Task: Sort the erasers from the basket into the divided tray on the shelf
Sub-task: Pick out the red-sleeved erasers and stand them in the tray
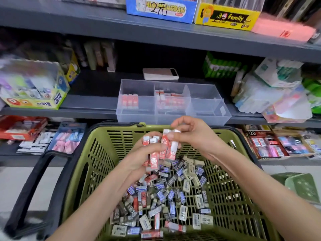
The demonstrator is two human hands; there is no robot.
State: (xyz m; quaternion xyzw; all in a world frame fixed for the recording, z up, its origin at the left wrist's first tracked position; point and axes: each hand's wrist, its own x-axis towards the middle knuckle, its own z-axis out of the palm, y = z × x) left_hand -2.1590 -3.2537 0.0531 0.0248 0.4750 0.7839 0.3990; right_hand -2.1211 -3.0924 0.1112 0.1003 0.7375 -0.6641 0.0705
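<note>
2B erasers point(129, 210), basket point(231, 197), hands point(137, 158) point(192, 136) gripping red erasers point(163, 151)

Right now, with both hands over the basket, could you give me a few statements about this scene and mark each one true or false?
1. The left hand and the right hand each grip red-and-white erasers. True.
2. The basket is blue. False: it is green.
3. The left and middle compartments of the clear tray hold red erasers. True.
4. The tray's right-hand compartments are packed with erasers. False: no erasers show in them.
5. The loose erasers in the basket are all red. False: most have blue, dark or cream wrappers, with only a few red ones among them.
</note>
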